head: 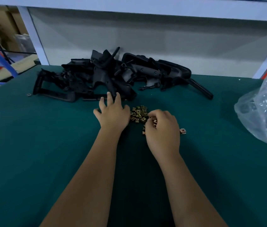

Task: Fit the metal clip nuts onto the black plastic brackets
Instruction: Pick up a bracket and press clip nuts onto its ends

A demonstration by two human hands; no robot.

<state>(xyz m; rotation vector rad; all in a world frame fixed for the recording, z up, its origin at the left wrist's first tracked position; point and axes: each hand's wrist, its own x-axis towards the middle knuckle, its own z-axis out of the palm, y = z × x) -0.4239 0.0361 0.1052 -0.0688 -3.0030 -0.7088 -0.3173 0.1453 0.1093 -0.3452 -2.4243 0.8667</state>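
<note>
A heap of black plastic brackets [113,76] lies at the back of the green table. In front of it sits a small pile of brass-coloured metal clip nuts [138,113]. My left hand [112,113] reaches forward with fingers spread and straight, its fingertips at the near edge of the bracket heap. My right hand [163,128] hovers over the right side of the nut pile with fingers curled down, pinching clip nuts. One clip nut [183,131] lies apart just right of that hand.
A crumpled clear plastic bag [263,115] holding more metal parts sits at the right edge. A single loose nut [29,95] lies far left by the brackets. A white frame [34,38] and panel stand behind the green table [47,145].
</note>
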